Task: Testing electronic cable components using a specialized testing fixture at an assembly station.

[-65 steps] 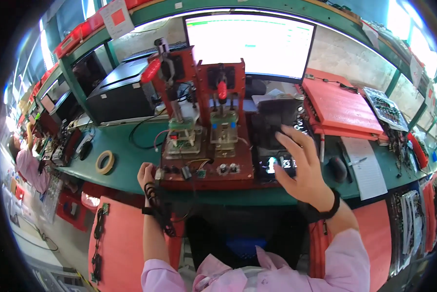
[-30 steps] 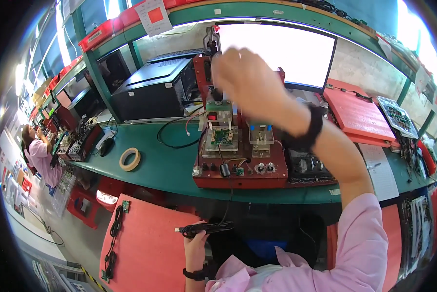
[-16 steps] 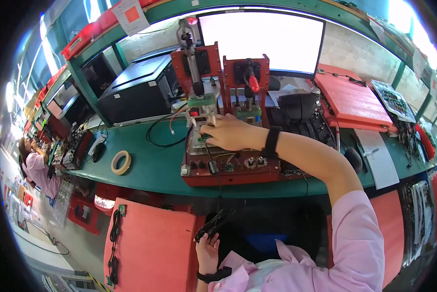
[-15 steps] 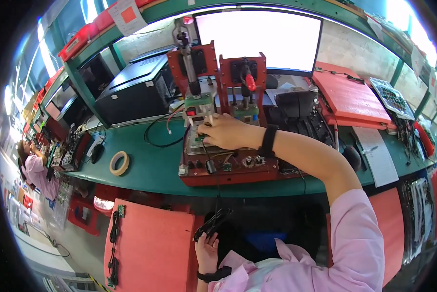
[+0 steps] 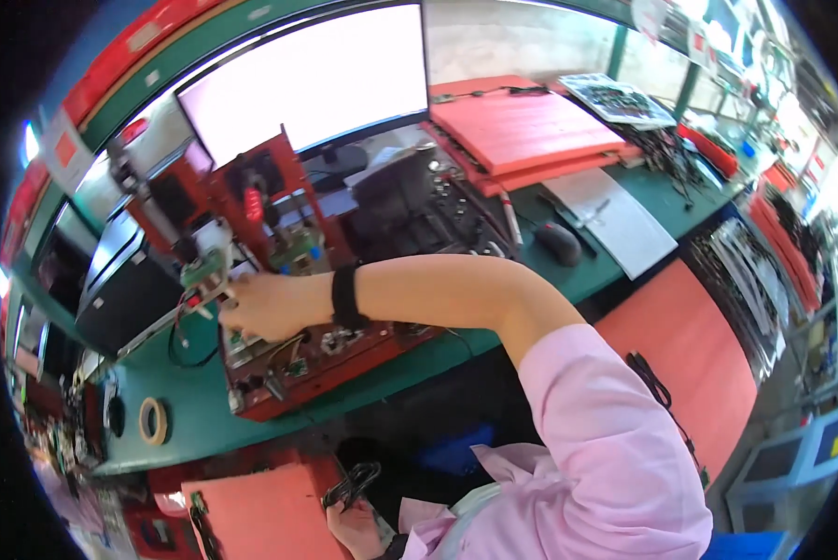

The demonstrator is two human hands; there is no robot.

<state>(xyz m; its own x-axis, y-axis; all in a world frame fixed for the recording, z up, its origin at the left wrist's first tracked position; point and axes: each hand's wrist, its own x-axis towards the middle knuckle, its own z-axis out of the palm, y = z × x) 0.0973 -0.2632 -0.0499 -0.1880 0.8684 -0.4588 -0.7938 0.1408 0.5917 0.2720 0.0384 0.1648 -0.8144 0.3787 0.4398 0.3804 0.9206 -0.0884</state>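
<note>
My right hand (image 5: 274, 306) reaches over the red test fixture (image 5: 288, 392) with its fingers bent and closed at the clamp area. Whatever they grip is hidden behind the fingers. Close beside the fingertips is a green plate (image 5: 202, 271) under a toggle clamp (image 5: 144, 191). A second clamp with a red handle (image 5: 253, 203) stands to the right of it. Low in the picture, near my lap, my left hand (image 5: 356, 530) is closed around a coiled black cable (image 5: 354, 483).
A bright monitor (image 5: 312, 79) stands behind the fixture. Tape roll (image 5: 153, 421) lies left on the green bench. Rightward are a mouse (image 5: 557, 245), paper (image 5: 624, 229) and stacked pink foam sheets (image 5: 531, 131). Pink foam boards (image 5: 260, 513) sit below the bench edge, one bearing cables.
The view has swung right and tilted, so the bench shifts left and the right-hand foam shows more. My right hand stays at the fixture; my left still holds the cable.
</note>
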